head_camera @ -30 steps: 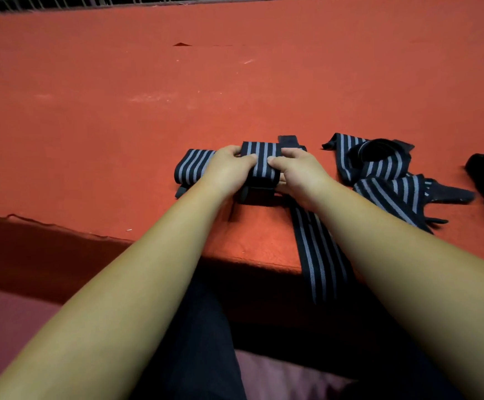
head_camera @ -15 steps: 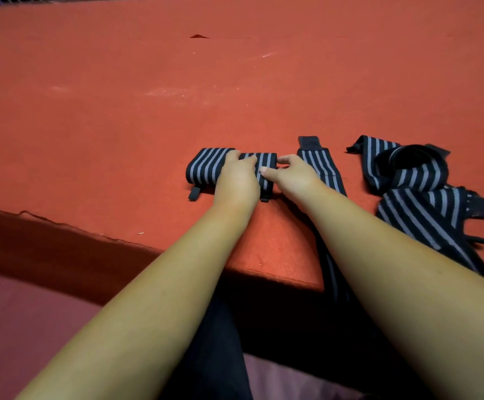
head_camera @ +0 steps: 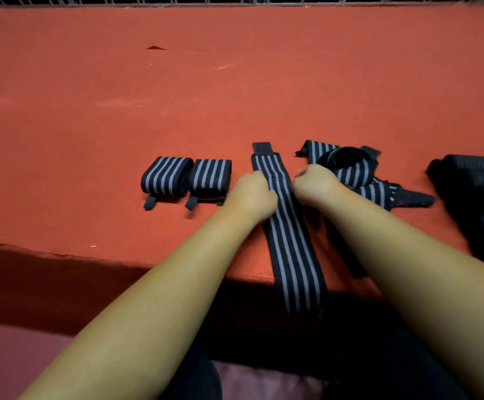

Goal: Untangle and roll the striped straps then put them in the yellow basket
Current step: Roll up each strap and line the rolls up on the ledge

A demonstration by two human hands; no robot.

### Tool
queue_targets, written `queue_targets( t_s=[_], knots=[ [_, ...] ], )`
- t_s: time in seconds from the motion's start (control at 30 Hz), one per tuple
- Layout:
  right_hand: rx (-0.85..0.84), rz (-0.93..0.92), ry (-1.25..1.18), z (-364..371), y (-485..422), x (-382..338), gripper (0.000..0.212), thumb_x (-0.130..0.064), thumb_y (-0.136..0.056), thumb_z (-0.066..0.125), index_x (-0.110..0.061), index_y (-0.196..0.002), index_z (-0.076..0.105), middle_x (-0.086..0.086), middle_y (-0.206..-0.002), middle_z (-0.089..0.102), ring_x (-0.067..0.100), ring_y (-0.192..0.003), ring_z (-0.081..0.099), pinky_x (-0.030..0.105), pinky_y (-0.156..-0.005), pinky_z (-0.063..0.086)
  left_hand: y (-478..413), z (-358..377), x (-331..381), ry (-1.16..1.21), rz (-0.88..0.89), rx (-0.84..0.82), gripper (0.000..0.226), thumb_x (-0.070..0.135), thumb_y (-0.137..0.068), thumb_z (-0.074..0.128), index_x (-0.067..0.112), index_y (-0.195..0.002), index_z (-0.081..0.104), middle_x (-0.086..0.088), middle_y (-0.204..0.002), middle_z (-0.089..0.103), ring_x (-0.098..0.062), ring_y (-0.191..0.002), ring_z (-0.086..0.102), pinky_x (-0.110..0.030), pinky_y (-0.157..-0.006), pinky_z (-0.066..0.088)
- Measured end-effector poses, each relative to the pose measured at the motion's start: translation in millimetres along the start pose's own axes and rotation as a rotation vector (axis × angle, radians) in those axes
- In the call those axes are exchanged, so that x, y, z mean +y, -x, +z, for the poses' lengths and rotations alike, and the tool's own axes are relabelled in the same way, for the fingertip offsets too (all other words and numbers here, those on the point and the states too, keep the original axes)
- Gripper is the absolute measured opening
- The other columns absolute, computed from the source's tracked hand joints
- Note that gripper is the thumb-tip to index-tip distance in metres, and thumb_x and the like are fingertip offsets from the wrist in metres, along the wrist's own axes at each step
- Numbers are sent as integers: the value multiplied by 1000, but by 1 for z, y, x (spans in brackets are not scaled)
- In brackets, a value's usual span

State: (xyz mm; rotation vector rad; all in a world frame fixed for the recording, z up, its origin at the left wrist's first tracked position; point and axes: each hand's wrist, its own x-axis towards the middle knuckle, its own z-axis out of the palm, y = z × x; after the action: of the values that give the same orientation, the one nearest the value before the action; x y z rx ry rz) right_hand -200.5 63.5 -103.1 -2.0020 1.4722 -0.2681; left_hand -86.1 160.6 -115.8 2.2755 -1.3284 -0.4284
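Observation:
Two rolled black-and-grey striped straps lie side by side on the red surface. A third striped strap lies flat, running from its dark end tab down over the front edge. My left hand grips its left edge and my right hand grips its right edge, fingers curled. A tangle of more striped straps lies just right of my right hand. No yellow basket is in view.
A dark black bundle lies at the far right. A wire fence runs along the back of the red surface. The front edge drops off near my forearms, with my dark-clothed lap below.
My hands let go of the second rolled strap, which now lies beside the first. Both hands moved right and took hold of the flat strap's edges.

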Motion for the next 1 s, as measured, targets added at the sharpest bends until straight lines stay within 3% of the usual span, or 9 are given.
queue_targets(
  t_s=[0.1,0.2,0.3,0.37,0.47,0.63,0.73,0.87,1.0],
  knots=[
    [63,-55,-101,-19,5,4,33,-6,-93,47,4,-108,75,21,-101,80,36,-91,74,52,-82,62,1,8,20,-100,-34,-63,41,31,-102,57,6,-134,56,-25,-144,54,-46,-135,51,-46,-108,47],
    [203,-120,26,-48,22,12,33,-7,-96,51,-16,-109,80,5,-111,75,30,-108,67,37,-93,54,8,13,41,-139,-11,-29,39,27,-99,62,9,-132,55,-20,-148,43,-43,-142,38,-47,-115,40],
    [309,-76,222,-68,25,39,36,-15,-96,55,-22,-125,74,15,-136,62,43,-127,55,42,-108,48,15,20,66,-79,156,-75,42,22,-94,68,10,-134,62,-13,-147,52,-34,-141,47,-41,-115,43],
    [256,22,244,-72,24,62,33,-19,-96,56,-19,-126,71,19,-138,61,43,-125,60,43,-103,52,24,24,83,82,187,-243,39,26,-94,74,15,-130,65,-5,-121,68,-24,-115,67,-36,-100,55],
    [124,87,144,-80,27,90,22,-23,-95,64,-15,-115,69,12,-117,73,32,-106,69,34,-82,50,31,32,101,214,175,-381,36,40,-90,84,23,-108,58,6,-100,65,-11,-86,64,-35,-88,57],
    [0,68,-194,-83,29,127,43,-22,-93,74,-18,-133,58,8,-104,73,24,-85,69,41,-83,60,28,45,110,37,165,-320,85,37,-82,93,9,-149,48,-6,-134,61,-24,-109,66,-37,-92,57],
    [-104,29,-305,-86,36,127,48,-19,-98,75,-24,-140,53,7,-93,69,16,-68,63,28,-60,47,26,44,109,105,163,-257,65,27,-88,88,12,-145,60,-7,-134,68,-26,-117,67,-30,-87,49],
    [-130,9,-551,-88,38,124,42,-12,-101,71,-22,-140,58,-4,-68,65,8,-50,56,23,-46,42,22,35,101,517,94,-204,24,11,-90,83,19,-109,71,2,-102,78,-22,-99,76,-41,-90,62],
    [-145,-86,-783,-91,46,107,34,-7,-101,63,-20,-132,67,2,-90,75,11,-70,69,28,-67,53,17,23,101,912,53,-233,34,-7,-94,72,15,-119,71,-10,-109,79,-28,-98,79,-41,-83,64]
  ],
)
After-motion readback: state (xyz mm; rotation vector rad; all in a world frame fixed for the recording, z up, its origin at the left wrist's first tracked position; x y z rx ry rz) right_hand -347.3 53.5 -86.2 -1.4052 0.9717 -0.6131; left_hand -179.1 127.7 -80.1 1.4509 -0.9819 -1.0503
